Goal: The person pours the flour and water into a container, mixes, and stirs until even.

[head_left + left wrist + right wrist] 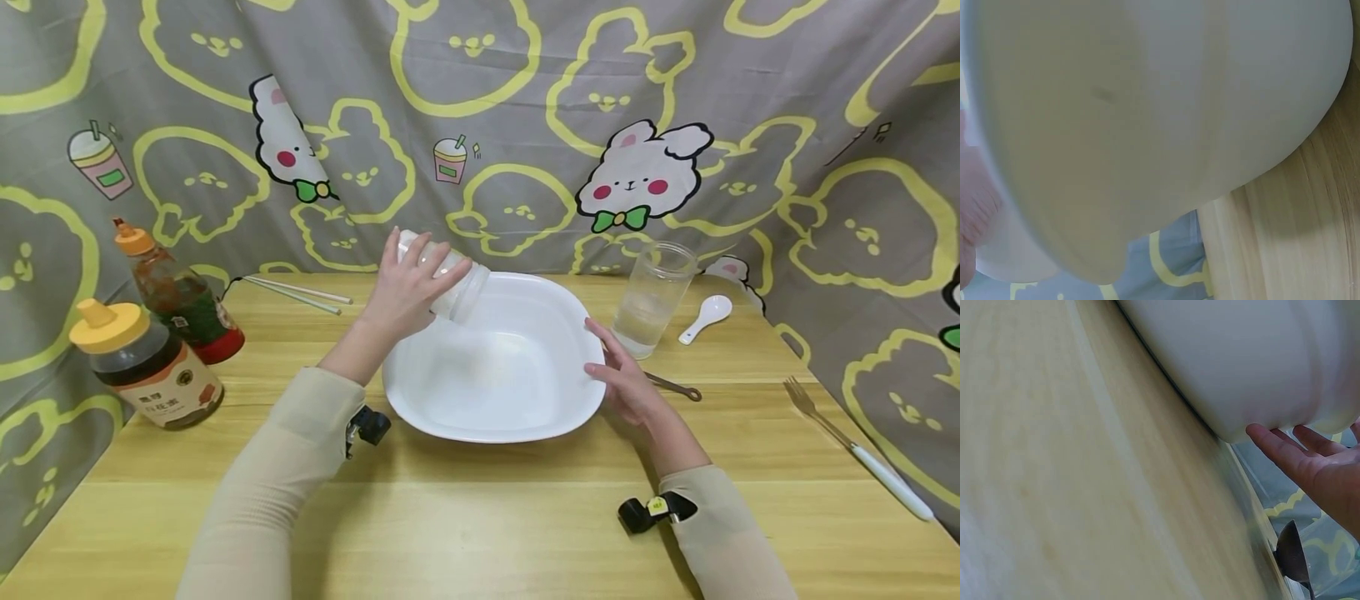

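Observation:
A wide white basin [491,421] stands on the wooden table in the middle of the head view. My left hand [408,279] grips a whitish jar [461,292], tilted with its clear-rimmed end down to the right, above the basin's far left side. In the left wrist view the basin's wall [1166,112] hides most of that hand and of the jar [1016,250]. At the right rim, my right hand [630,383] holds the basin. Its fingers [1272,447] lie along the outer wall in the right wrist view, and the thumb reaches the rim.
A tall clear glass [652,300] of liquid and a white spoon [707,319] stand right of the basin. A ladle [1292,550] lies partly behind my right hand. Further right is a fork [855,450]. Left are a honey bottle [150,367], a sauce bottle [183,304] and chopsticks [296,293].

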A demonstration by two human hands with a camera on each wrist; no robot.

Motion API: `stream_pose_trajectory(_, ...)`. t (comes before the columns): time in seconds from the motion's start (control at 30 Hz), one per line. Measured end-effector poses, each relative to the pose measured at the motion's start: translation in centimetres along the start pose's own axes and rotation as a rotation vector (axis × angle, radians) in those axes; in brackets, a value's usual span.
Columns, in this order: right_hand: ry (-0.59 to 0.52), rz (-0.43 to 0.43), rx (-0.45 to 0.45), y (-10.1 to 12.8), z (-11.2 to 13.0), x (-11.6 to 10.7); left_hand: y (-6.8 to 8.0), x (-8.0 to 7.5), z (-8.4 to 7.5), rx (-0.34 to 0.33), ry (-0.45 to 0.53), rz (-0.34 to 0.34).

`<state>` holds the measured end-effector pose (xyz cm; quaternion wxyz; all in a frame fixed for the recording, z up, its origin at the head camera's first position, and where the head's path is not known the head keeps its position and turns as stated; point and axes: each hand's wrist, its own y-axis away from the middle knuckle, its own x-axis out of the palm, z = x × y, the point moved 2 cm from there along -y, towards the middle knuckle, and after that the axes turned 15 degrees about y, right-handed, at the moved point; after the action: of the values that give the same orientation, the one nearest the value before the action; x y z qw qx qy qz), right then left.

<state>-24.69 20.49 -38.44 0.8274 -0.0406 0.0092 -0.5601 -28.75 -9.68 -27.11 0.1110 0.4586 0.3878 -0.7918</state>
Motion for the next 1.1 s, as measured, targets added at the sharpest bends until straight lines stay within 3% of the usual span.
stream_pose_trajectory(0.17,0.005,-0.004,0.005,0.0,0.0,0.0,0.1,0.0,0.0,-0.043,0.042,-0.008)
stream_pose_trajectory(0.3,0.006,-0.009,0.008,0.0,0.0,0.0,0.2,0.0,0.4,-0.109,0.126,-0.060)
stream_pose_trajectory(0.63,0.008,-0.010,0.013,0.0,0.0,0.1,0.8,-0.5,2.2,-0.374,0.380,-0.141)
stream_pose_trajectory(0.87,-0.002,0.009,0.002,0.0,-0.1,0.1,1.3,-1.2,4.4,-0.659,0.705,-0.237)
stream_pose_trajectory(1.1,-0.003,0.006,0.004,0.0,-0.2,0.1,3.8,-0.4,6.7,-0.948,1.115,-0.420)
